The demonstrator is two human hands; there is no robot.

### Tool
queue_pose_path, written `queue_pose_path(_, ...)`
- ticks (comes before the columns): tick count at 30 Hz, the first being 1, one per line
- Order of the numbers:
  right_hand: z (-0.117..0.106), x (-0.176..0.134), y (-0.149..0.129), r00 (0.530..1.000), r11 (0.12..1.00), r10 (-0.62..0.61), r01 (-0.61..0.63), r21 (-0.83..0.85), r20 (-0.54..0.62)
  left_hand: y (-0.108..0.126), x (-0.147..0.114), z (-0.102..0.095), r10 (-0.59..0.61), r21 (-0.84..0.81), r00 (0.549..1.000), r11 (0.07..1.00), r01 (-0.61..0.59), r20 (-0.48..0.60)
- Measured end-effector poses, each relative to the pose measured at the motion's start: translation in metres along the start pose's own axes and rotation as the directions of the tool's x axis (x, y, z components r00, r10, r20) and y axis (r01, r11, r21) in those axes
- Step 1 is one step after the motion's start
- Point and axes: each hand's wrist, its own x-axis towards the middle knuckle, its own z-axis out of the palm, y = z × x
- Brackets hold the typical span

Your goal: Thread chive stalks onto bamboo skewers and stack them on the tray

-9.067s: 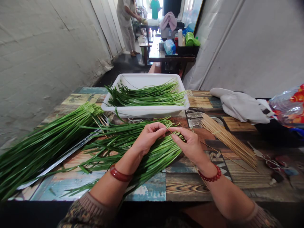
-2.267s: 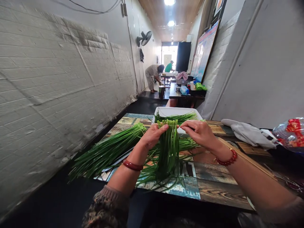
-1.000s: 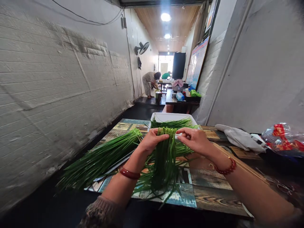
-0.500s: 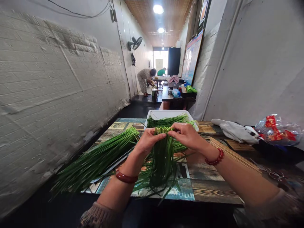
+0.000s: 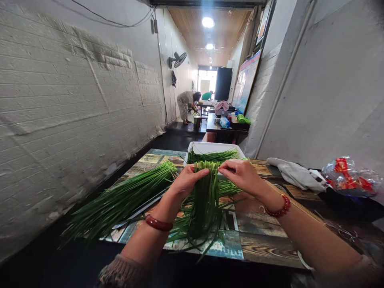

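Observation:
A flat row of garlic chives [image 5: 205,196] hangs upright in front of me, pale cut stalk ends on top and dark leaves trailing onto the table. My left hand [image 5: 192,178] is closed around the row's left side, thumb across the front. At its right edge my right hand [image 5: 237,174] pinches with thumb and forefinger; what lies between those fingertips is too small to make out. A larger pile of garlic chives [image 5: 126,198] lies to the left, with a long blade [image 5: 147,206] beside it. Behind my hands, more chives rest in a white tray [image 5: 195,146].
Thin wooden sticks [image 5: 303,208] lie beyond my right forearm, near scissors [image 5: 345,232]. A grey-white cloth [image 5: 297,172] and a clear plastic bag with red print [image 5: 345,176] sit at the right. Farther back, one person [image 5: 187,104] bends over beside a table.
The right hand has shifted slightly right to the row's edge, uncovering more stalks. The left hand keeps its hold. The view has tilted up a little.

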Motion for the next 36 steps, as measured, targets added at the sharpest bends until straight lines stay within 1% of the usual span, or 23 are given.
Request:
queue_pose_path(5,0.003,-0.005,0.0,0.999,1.0,-0.023,0.023,-0.006,0.022,-0.008,0.0,-0.002,-0.003,-0.003,0.998,1.0,0.003,0.057)
queue_pose_path(8,0.007,-0.011,0.001,0.999,0.999,-0.043,0.043,-0.026,0.009,-0.015,0.0,-0.002,0.022,0.007,0.998,1.0,-0.022,0.054)
queue_pose_path(11,0.011,-0.014,0.005,0.999,0.999,-0.033,0.033,-0.023,0.003,-0.019,0.001,-0.001,0.025,0.01,0.998,1.0,-0.026,0.063)
queue_pose_path(13,0.01,-0.015,0.009,1.0,1.0,-0.019,0.019,-0.012,0.016,-0.019,0.002,-0.002,0.029,-0.007,0.997,1.0,-0.028,0.065)
queue_pose_path(15,0.004,-0.014,0.012,1.0,1.0,-0.001,0.001,-0.013,0.004,-0.02,0.001,-0.006,0.028,-0.016,0.994,1.0,-0.027,0.103)
queue_pose_path(17,-0.005,-0.012,0.013,0.999,0.999,0.026,-0.027,-0.027,-0.043,-0.024,0.0,-0.012,-0.014,-0.015,0.988,1.0,0.017,0.155)
queue_pose_path(21,-0.022,-0.009,0.015,0.985,0.994,0.068,-0.081,-0.08,-0.159,-0.041,-0.004,-0.025,-0.168,0.011,0.962,0.986,0.169,0.216)
queue_pose_path(23,-0.025,-0.007,0.016,0.978,0.989,0.078,-0.1,-0.105,-0.194,-0.047,-0.007,-0.029,-0.188,0.007,0.961,0.982,0.191,0.202)
queue_pose_path(25,-0.027,-0.004,0.016,0.979,0.988,0.084,-0.106,-0.112,-0.188,-0.045,-0.009,-0.032,-0.178,-0.002,0.972,0.984,0.181,0.15)
queue_pose_path(27,-0.03,0.001,0.016,0.991,0.993,0.063,-0.073,-0.088,-0.12,-0.036,-0.01,-0.039,-0.164,0.02,0.982,0.986,0.163,0.088)
queue_pose_path(29,-0.035,0.006,0.015,0.996,0.995,0.037,-0.045,-0.091,-0.08,-0.024,-0.011,-0.047,-0.117,0.042,0.993,0.992,0.117,0.007)
queue_pose_path(31,-0.04,0.011,0.014,0.998,0.994,0.035,-0.039,-0.1,-0.048,-0.014,-0.01,-0.056,-0.102,0.047,0.994,0.993,0.104,-0.037)
queue_pose_path(33,-0.044,0.016,0.012,0.997,0.994,0.028,-0.036,-0.107,-0.079,-0.008,-0.011,-0.062,-0.106,0.05,0.994,0.993,0.108,-0.04)
queue_pose_path(36,-0.047,0.026,0.006,0.985,0.994,0.014,-0.034,-0.108,-0.173,-0.005,-0.016,-0.066,-0.106,0.064,0.994,0.992,0.108,-0.034)
